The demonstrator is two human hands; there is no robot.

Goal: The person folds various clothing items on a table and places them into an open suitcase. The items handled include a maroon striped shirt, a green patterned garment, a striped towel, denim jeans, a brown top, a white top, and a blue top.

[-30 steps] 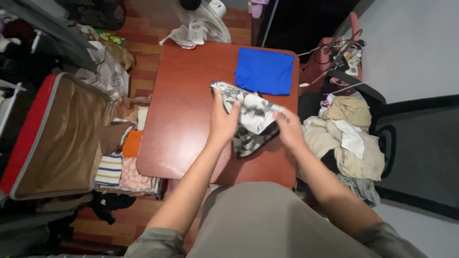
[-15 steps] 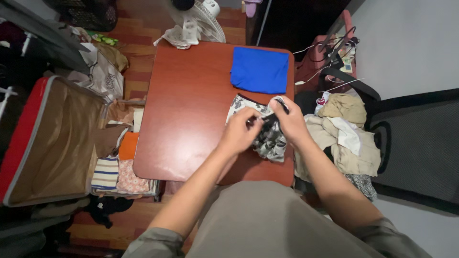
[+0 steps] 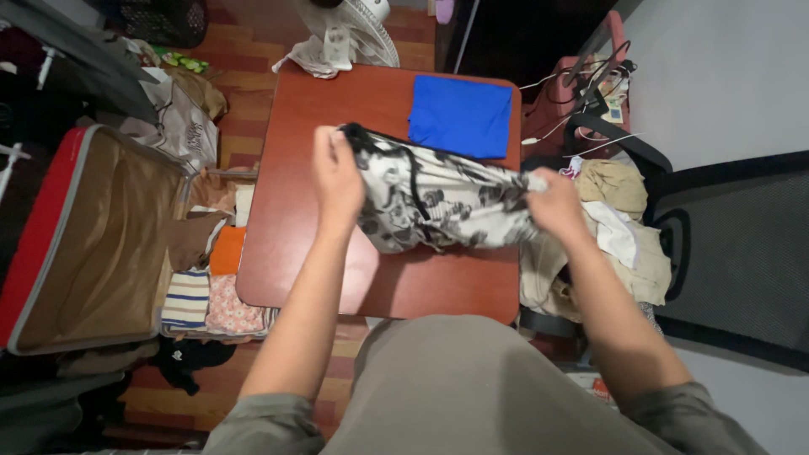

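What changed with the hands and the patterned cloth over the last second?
The hands have drawn apart: the left hand moved out to the left and the right hand out to the right, pulling the bunched black-and-white patterned garment into a wide stretch above the table. Both hands kept their grip throughout. The folded blue cloth stayed in place at the far side.

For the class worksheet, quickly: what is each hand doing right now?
Left hand: closed, gripping one end of the black-and-white patterned garment.
Right hand: closed, gripping its other end.
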